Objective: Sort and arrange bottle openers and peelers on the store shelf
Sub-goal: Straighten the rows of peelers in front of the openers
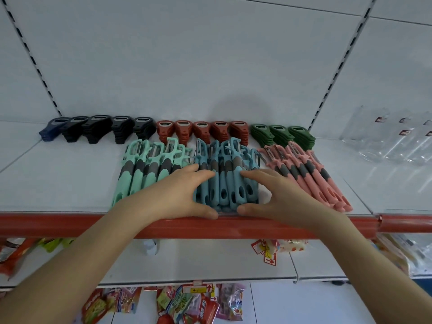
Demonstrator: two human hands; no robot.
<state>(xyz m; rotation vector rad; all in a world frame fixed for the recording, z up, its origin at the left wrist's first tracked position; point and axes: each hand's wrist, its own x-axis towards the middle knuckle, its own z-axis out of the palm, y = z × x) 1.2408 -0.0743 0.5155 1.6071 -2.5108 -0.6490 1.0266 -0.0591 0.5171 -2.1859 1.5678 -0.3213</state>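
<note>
On the white shelf point(58, 183) lie three bunches of peelers: mint green point(145, 169), blue point(224, 181) and pink point(311, 174). Behind them stands a row of bottle openers: dark blue and black point(98, 130), red point(202, 130), green point(282, 134). My left hand point(180, 195) presses the blue bunch from its left, fingers on top, thumb at the handle ends. My right hand point(273, 195) presses it from the right in the same way. Both hands cup the bunch between them.
A red rail point(70, 224) edges the shelf front. Clear plastic packages point(397, 139) lie at the right on the shelf. Snack bags point(177, 305) and tags hang on lower shelves. Slotted uprights run up the white back wall.
</note>
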